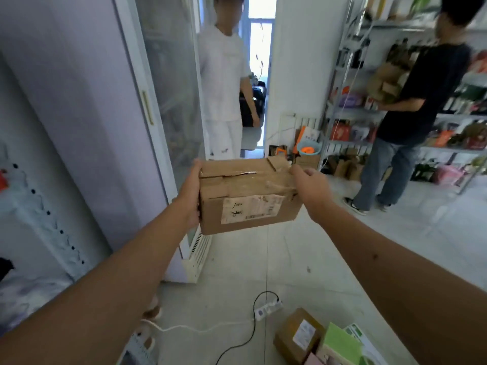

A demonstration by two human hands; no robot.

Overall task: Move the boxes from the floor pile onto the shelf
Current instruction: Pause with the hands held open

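Cardboard box (247,196), one, gripped at its ends by left hand (191,196) and right hand (312,189); below it, one smaller box (297,335) on the floor.

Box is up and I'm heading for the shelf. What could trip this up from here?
1. The taped brown cardboard box has a torn top; held by the left hand and right hand at its ends, it may split.
2. The black cable and white power strip on the floor could catch a foot.
3. The person in the black shirt stands at the metal shelf, likely blocking access.
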